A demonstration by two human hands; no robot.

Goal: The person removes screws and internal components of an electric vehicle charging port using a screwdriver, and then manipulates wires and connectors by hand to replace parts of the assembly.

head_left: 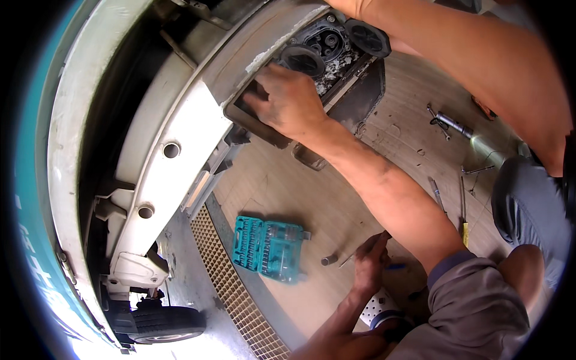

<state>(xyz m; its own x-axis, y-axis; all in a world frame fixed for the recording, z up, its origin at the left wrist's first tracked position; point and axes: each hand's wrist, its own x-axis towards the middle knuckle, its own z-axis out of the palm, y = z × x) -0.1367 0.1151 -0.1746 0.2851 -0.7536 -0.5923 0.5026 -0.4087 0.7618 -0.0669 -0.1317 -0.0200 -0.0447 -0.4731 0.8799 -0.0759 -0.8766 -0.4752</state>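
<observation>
My left hand (293, 102), on the arm with the grey sleeve, reaches into a rectangular opening (271, 133) in the vehicle's bumper. Its fingers are bent, with their tips hidden in the dark recess, so what they hold cannot be made out. Close to its knuckles, a round black cover (302, 60) hangs tilted from an exposed lamp housing (327, 41). A second round cover (367, 38) sits to the right, under my right forearm. My right hand (347, 5) is cut off by the top edge; its fingers do not show.
Another person's hand (371, 258) is low on the floor, by a white perforated shoe (375, 309). A teal socket set case (268, 247) lies open near a floor grate (234, 294). A lit flashlight (454, 123) and several hand tools lie to the right. The white bumper (180, 129) runs along the left.
</observation>
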